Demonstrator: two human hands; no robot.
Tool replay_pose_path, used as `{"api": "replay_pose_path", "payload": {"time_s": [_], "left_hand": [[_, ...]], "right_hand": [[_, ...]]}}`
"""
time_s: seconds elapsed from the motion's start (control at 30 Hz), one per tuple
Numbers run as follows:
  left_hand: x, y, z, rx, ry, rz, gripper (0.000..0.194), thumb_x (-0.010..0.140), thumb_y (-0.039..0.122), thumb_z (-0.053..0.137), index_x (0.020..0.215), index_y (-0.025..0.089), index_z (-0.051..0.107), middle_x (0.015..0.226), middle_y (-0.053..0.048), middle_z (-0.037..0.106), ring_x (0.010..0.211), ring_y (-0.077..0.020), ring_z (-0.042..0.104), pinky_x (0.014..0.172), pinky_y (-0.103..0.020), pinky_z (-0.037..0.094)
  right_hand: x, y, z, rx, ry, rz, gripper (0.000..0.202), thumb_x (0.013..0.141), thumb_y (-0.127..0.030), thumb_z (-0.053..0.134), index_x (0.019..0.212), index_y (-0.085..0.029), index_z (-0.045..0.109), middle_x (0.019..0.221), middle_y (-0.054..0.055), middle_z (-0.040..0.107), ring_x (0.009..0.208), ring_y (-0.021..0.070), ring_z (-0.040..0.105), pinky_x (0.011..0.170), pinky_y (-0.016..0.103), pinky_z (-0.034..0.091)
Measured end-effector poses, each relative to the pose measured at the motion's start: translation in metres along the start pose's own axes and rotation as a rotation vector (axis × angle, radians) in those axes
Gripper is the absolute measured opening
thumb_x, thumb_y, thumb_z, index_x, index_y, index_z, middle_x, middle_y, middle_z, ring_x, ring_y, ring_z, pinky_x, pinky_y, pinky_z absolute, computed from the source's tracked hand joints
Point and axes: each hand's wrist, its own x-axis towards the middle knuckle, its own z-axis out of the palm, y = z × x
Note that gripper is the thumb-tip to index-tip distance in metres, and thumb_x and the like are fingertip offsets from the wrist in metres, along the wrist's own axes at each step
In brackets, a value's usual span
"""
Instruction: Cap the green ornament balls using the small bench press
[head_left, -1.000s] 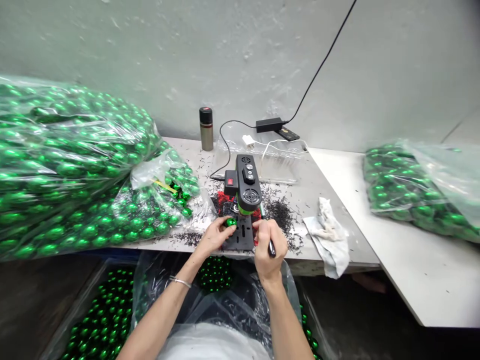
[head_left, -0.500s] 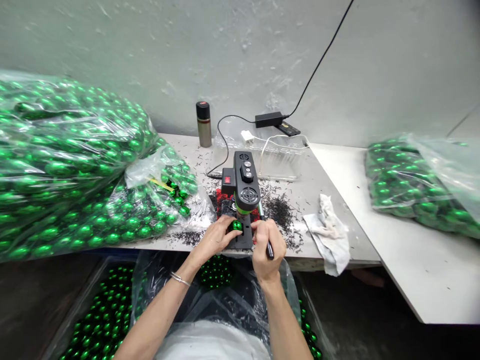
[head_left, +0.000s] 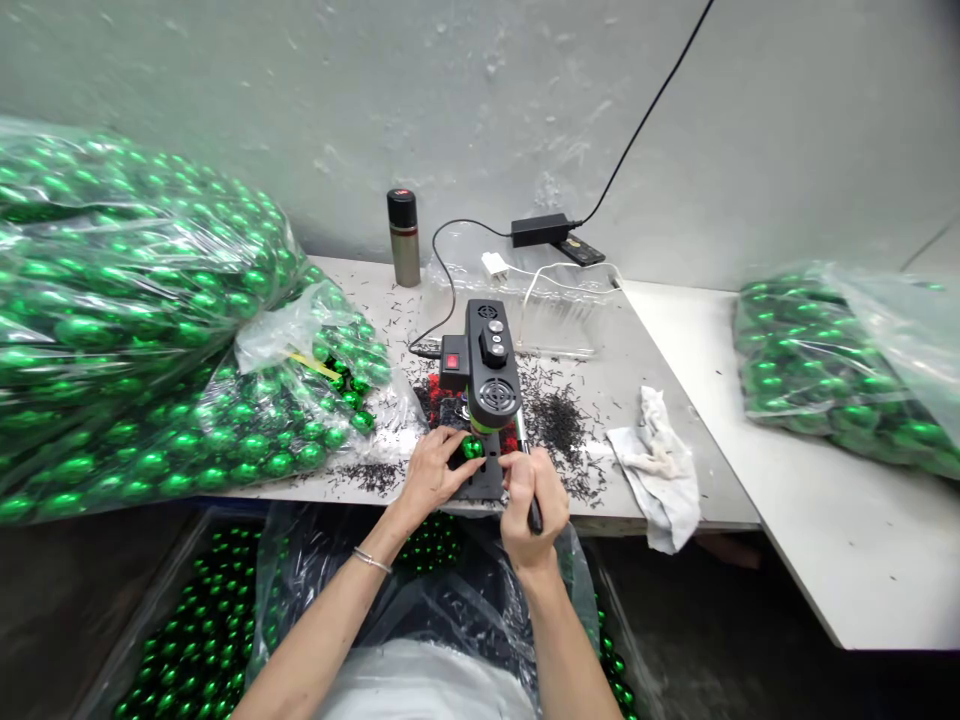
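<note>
In the head view my left hand [head_left: 435,467] pinches a shiny green ball [head_left: 472,447] between thumb and fingers. The ball is under the front of a small black machine [head_left: 493,350] with round vents and knobs, over its black base plate [head_left: 480,485]. My right hand [head_left: 535,497] is wrapped around the black-gripped handle [head_left: 535,517] of a silver rod [head_left: 522,425] at the machine's right side. A box with a red switch [head_left: 451,361] sits on the machine's left. The machine's head hides the spot right above the ball.
Big clear bags of green balls [head_left: 97,330] crowd the left; another bag [head_left: 810,360] lies right. Black scraps [head_left: 559,420] litter the table around the machine. A flask [head_left: 404,240], power adapter [head_left: 540,230], clear plastic tray [head_left: 562,335] and white cloth [head_left: 660,465] are nearby.
The green ball shows more fully in my left fingers, and its hold has shifted slightly. My right hand stays on the handle, lowered a little. The view has shifted slightly.
</note>
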Motion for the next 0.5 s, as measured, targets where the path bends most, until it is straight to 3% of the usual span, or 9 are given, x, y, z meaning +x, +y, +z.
{"api": "replay_pose_path", "payload": {"time_s": [0.3, 0.5], "left_hand": [[-0.002, -0.002, 0.003, 0.026, -0.001, -0.006, 0.028, 0.088, 0.041, 0.063, 0.107, 0.021, 0.068, 0.097, -0.007, 0.066, 0.091, -0.0229, 0.063, 0.081, -0.036, 0.05], [-0.003, -0.004, 0.004, 0.059, -0.005, 0.008, 0.029, 0.088, 0.042, 0.064, 0.108, 0.02, 0.068, 0.098, -0.007, 0.067, 0.093, -0.0232, 0.063, 0.081, -0.036, 0.049]], "right_hand": [[-0.018, 0.024, 0.012, -0.027, 0.054, -0.102, 0.022, 0.092, -0.013, 0.04, 0.089, -0.021, 0.06, 0.072, 0.001, 0.063, 0.061, 0.0142, 0.059, 0.056, 0.028, 0.047], [-0.032, 0.042, 0.023, 0.023, 0.099, -0.075, 0.02, 0.092, -0.016, 0.041, 0.09, -0.021, 0.06, 0.072, 0.001, 0.059, 0.063, 0.0134, 0.057, 0.054, 0.027, 0.046]]}}
